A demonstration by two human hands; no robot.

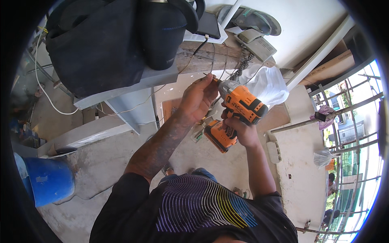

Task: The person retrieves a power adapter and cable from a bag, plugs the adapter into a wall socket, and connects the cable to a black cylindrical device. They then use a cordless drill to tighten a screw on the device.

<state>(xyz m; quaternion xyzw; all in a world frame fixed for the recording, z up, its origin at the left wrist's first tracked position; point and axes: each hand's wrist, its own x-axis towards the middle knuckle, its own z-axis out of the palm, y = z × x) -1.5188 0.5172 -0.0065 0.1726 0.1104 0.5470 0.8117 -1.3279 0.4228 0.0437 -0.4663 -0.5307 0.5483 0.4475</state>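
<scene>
My right hand (242,131) is wrapped round the handle of an orange and black cordless drill (246,104), held in front of my chest. Its nose points to the upper left, and the battery (219,137) hangs below at the handle's base. At the nose, my left hand (199,97) has its fingertips pinched round a thin bit (215,80). A small dark tip sticks out past the fingers. Most of the bit is hidden by them.
Ahead are a black bag (97,56), a black tumbler (158,44), a dark phone-like device (209,25) and a corded telephone (259,45) with loose cables. Clear plastic (267,85) lies beyond the drill. A blue bucket (48,180) stands left; scaffolding poles (348,105) show right.
</scene>
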